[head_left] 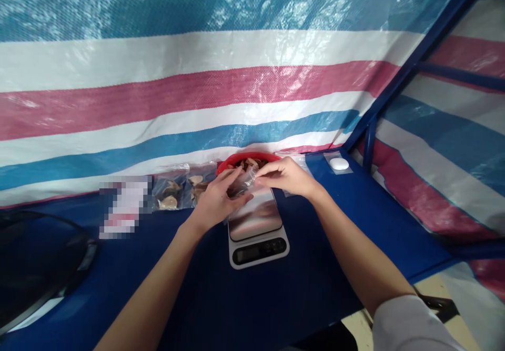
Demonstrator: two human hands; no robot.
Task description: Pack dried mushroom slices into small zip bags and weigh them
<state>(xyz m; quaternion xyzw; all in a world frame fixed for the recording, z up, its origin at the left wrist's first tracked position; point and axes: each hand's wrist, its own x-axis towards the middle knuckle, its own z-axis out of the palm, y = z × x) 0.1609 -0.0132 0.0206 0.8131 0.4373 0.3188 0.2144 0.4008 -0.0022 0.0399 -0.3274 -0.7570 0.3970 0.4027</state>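
A small clear plastic bag (248, 179) is between my two hands, above the far part of a kitchen scale (256, 223). My right hand (287, 176) pinches the bag's edge between thumb and fingertips. On the other side, my left hand (216, 199) has its fingers and thumb around the bag, the thumb reaching over the metal plate. The scale has a white body and a dark display panel facing me. Just behind my hands stands a red basin (232, 158) with brown dried slices in it. The bag's contents cannot be made out.
Clear bags of dried slices (169, 197) lie left of my left hand on the blue table (315, 267). A blurred paper (125, 206) and a black round object (39, 267) are farther left. A white oval item (339, 164) lies right. Striped sheeting (197, 88) stands behind.
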